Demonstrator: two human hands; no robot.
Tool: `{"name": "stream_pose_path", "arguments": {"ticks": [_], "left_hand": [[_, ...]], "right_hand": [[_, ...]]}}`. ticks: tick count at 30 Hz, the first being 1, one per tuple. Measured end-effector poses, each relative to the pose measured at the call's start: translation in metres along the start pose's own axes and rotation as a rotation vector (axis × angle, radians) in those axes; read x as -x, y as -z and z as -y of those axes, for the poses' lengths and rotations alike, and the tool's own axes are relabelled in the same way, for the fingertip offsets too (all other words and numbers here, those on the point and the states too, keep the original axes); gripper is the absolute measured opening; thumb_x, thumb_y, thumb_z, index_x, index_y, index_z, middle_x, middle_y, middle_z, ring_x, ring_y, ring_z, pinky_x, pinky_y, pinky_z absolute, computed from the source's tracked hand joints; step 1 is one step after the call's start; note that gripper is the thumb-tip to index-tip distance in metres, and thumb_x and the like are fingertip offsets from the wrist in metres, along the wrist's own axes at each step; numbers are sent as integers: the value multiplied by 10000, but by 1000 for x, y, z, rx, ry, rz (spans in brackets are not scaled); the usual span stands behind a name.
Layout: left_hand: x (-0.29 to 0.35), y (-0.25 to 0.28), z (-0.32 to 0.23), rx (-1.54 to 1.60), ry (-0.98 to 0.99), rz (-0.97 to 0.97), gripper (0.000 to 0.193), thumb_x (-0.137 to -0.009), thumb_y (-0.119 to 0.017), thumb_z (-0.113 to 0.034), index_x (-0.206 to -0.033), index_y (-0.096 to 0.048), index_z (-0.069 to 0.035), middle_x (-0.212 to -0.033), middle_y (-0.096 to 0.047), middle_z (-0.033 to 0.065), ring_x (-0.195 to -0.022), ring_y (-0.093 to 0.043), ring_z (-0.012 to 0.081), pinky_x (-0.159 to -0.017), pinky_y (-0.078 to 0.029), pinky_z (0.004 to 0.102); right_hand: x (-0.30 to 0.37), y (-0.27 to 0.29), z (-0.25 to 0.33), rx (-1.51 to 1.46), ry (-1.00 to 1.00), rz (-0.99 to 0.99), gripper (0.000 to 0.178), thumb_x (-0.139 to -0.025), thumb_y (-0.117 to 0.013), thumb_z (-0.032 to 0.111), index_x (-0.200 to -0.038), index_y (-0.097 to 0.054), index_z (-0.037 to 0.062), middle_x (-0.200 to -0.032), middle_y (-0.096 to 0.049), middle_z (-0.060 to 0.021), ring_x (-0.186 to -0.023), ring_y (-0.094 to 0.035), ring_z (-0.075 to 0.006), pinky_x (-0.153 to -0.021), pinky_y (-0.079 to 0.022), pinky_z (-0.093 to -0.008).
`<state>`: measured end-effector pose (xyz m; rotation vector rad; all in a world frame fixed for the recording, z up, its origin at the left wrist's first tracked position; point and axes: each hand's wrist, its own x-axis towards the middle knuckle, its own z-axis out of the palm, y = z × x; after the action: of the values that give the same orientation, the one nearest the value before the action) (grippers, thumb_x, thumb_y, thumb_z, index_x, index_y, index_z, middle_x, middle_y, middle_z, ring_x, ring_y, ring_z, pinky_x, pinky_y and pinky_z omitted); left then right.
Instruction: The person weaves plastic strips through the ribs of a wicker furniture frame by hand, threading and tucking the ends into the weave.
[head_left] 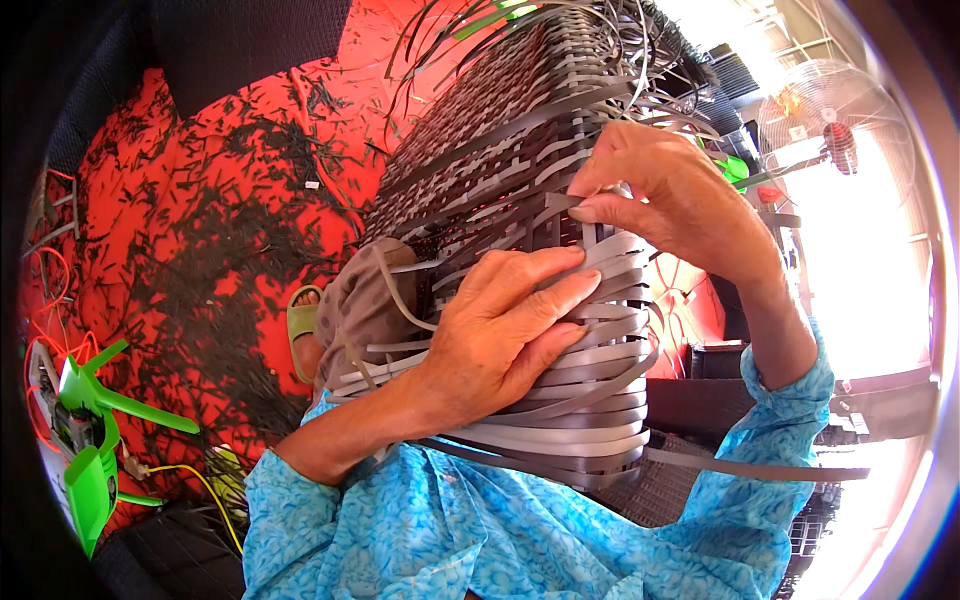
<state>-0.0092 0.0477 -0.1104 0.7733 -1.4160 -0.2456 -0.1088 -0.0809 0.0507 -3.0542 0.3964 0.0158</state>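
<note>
A long woven piece of flat grey and dark brown strips [480, 150] stretches away from my lap, its weave tight at the far part and looser near me. My left hand [510, 325] lies with fingers stretched out flat over the grey strips [610, 370] that bend round the near corner. Just beyond it, my right hand [660, 195] pinches a grey strip [562, 203] between thumb and fingers at the woven edge. One loose strip [760, 468] sticks out to the right by my sleeve. Beneath the weave, the inner frame is mostly hidden.
Dark strip offcuts lie scattered over the red floor [190, 200]. At left stands a bright green plastic object [95, 420] near a yellow cord [200, 480]. A large fan [835, 125] stands at the upper right. Loose strip ends curl up at the far end.
</note>
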Motion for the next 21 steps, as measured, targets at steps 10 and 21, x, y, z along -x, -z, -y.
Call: {"name": "stream_pose_path", "arguments": {"ticks": [10, 21], "left_hand": [[4, -1, 4, 82, 51, 12, 425, -793, -697, -74, -1205, -609, -19, -1201, -572, 154, -985, -562, 314, -847, -462, 381], [14, 4, 8, 293, 259, -31, 279, -875, -630, -81, -1145, -620, -10, -1104, -586, 153, -992, -585, 276, -879, -461, 332]], "right_hand": [[-40, 5, 23, -745, -292, 45, 230, -957, -587, 258, -1019, -591, 36, -855, -653, -17, -635, -607, -47, -560, -489, -182], [-25, 18, 16, -341, -450, 282, 159, -894, -621, 176, -897, -638, 18, -666, -589, 26, -551, -474, -29, -492, -381, -212]]}}
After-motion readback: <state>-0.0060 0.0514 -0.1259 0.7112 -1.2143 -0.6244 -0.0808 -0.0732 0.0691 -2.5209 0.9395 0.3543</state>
